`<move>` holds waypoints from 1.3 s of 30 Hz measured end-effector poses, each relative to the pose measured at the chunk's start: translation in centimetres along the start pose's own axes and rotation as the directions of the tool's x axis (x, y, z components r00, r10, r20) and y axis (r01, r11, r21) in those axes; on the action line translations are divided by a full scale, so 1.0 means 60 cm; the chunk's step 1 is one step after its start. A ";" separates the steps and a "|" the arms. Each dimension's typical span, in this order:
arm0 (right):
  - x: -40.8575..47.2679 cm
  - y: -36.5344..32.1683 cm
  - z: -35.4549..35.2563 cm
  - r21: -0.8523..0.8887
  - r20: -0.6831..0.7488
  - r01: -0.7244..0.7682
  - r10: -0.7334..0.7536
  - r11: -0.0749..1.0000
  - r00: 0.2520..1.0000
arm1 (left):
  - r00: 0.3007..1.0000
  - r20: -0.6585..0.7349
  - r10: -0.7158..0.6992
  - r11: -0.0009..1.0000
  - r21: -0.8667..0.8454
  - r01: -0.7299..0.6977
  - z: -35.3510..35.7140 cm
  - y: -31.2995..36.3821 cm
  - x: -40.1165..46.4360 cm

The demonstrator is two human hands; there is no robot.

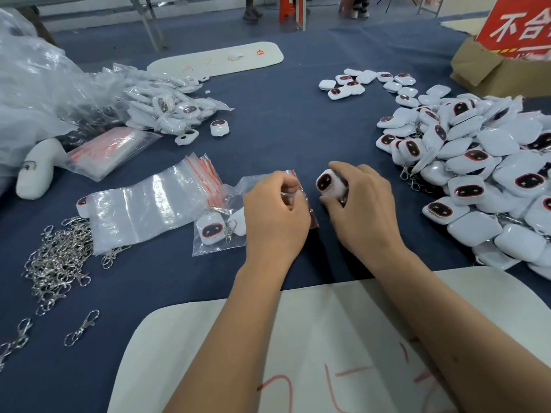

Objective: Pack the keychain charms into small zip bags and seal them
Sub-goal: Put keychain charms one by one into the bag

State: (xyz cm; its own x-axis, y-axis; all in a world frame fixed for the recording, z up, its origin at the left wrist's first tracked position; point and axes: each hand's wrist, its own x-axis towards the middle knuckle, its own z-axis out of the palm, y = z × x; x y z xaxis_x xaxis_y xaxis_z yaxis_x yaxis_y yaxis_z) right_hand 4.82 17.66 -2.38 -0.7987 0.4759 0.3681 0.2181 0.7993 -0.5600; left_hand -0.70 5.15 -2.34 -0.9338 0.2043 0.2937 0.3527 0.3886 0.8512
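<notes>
The left hand (275,208) pinches an empty zip bag (293,186) at its mouth, while the right hand (362,201) has its fingers clamped on a charm (328,182). Beside them on the tabletop (283,129), a filled bag (219,231) holds one charm and a clasp.

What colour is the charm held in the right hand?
The charm in the right hand is white with a dark, red-rimmed face panel; the head view shows it.

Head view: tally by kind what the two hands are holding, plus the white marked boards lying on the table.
Zip bag, pinched by left hand: 1
Charm, gripped by right hand: 1
White boards: 2
Total: 4
</notes>
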 end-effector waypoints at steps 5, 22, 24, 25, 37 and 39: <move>0.001 -0.002 0.000 0.520 0.034 -0.038 0.024 0.853 0.999 | 0.993 0.069 -0.093 0.971 -0.212 0.106 -0.002 0.008 0.001; 0.004 0.008 0.002 0.770 0.216 -0.123 -0.075 0.626 0.973 | 0.955 0.171 -0.243 0.833 -0.468 0.296 -0.010 0.012 0.006; 0.004 0.005 0.002 0.779 0.193 -0.082 -0.114 0.622 0.974 | 0.962 0.160 -0.221 0.827 -0.492 0.272 -0.011 0.012 0.005; 0.004 0.005 0.002 0.786 0.191 -0.073 -0.128 0.613 0.973 | 0.966 0.156 -0.207 0.827 -0.499 0.258 -0.012 0.012 0.005; 0.004 0.010 0.003 0.809 0.237 -0.110 -0.150 0.577 0.960 | 0.995 0.088 -0.043 0.958 -0.278 0.066 -0.013 0.005 0.007; 0.005 0.011 0.004 0.809 0.252 -0.124 -0.148 0.574 0.956 | 0.993 0.111 -0.037 0.963 -0.262 0.065 -0.015 0.006 0.008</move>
State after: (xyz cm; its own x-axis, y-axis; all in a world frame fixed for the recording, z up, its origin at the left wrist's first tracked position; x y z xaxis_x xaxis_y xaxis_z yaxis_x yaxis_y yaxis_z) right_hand 4.60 18.21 -2.81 -0.9374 0.2446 0.2480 -0.2293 0.1029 -0.9679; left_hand -1.10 4.57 -1.49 -0.9338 0.2884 0.2118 0.2630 0.1518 0.9528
